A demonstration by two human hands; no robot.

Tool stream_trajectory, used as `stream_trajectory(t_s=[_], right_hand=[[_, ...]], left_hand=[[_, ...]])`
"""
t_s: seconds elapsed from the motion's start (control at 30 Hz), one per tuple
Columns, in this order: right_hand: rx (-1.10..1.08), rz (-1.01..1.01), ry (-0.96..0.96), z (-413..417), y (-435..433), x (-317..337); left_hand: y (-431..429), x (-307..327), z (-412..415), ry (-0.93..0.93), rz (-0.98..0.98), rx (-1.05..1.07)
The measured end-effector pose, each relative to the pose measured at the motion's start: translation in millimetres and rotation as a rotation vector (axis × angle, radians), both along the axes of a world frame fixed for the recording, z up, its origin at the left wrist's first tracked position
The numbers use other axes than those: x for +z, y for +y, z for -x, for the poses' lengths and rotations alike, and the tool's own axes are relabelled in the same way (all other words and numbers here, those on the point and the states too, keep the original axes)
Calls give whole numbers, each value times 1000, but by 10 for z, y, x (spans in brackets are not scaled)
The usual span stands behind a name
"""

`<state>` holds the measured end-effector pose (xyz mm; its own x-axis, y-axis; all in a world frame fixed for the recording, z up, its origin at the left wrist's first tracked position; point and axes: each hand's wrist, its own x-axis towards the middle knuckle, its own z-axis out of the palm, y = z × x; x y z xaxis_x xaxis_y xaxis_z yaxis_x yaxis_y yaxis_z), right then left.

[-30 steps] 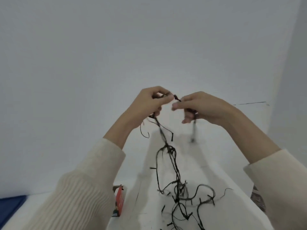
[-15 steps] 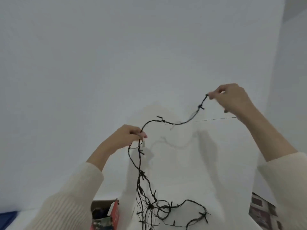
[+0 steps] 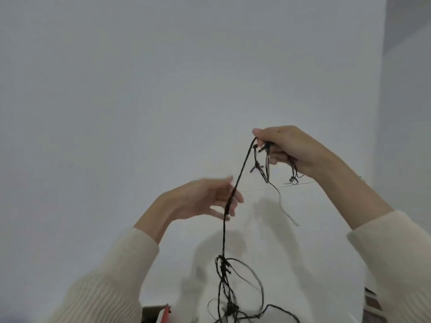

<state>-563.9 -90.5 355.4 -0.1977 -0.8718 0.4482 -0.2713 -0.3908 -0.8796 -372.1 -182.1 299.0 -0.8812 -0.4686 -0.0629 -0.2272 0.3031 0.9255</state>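
A long black string of small lights (image 3: 224, 238) hangs in front of a white wall. My right hand (image 3: 289, 149) is raised at the upper right and pinches a gathered bunch of the string, with short loops dangling under its fingers. From there the string runs down taut to a tangle (image 3: 229, 297) at the bottom. My left hand (image 3: 207, 199) is lower and to the left, blurred, its fingers spread loosely just behind the taut strand; I cannot tell whether they touch it.
An open cardboard box with a red flap (image 3: 161, 313) sits at the bottom edge, left of the tangle. A patterned object (image 3: 373, 306) shows at the lower right. The white wall (image 3: 163, 89) fills the background, with a corner at the right.
My right hand has gathered more string into a bunch and come inward. My left hand let go of its pinch, opened and rose. The span between the hands now hangs straight down.
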Motion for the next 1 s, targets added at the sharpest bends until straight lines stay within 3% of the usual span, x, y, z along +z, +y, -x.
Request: stream_trajectory(t_s=[0.1, 0.13, 0.23, 0.3, 0.33, 0.37, 0.43, 0.47, 0.57, 0.63, 0.73, 0.83, 0.9, 1.0], right_hand=[[-73, 151, -173, 55, 4, 40], [-116, 181, -183, 115, 9, 43], [-300, 252, -189, 360, 23, 14], [-433, 259, -207, 500, 18, -18], [-512, 228, -93, 551, 16, -52], [-620, 153, 147, 579, 12, -84], [-703, -55, 643, 486, 38, -146], [-624, -141, 741, 367, 69, -157], [-148, -234, 565, -17, 106, -160], [-13, -230, 534, -125, 61, -165], [4, -146, 373, -88, 11, -162], [-48, -57, 235, -39, -32, -175], [-143, 42, 30, 25, -103, -177], [-304, 175, -244, 233, -84, -84]], left_hand=[[-24, -210, -56, -160, 260, 1], [-36, -233, -98, -135, 266, 21], [-79, -206, -255, 68, 27, 0], [-94, -151, -336, 19, 67, -58], [-98, -128, -347, -51, 156, -43], [-104, -103, -330, -88, 262, 15], [-81, -25, -209, 21, 433, 185], [-50, 23, -122, 110, 473, 244], [92, 169, 145, 234, 651, 309], [126, 228, 202, 337, 736, 400], [57, 142, 97, 386, 643, 409], [-36, -196, 35, 133, 502, 231], [-110, -462, -16, -8, 435, 156], [-288, -791, -253, -131, 304, 190]])
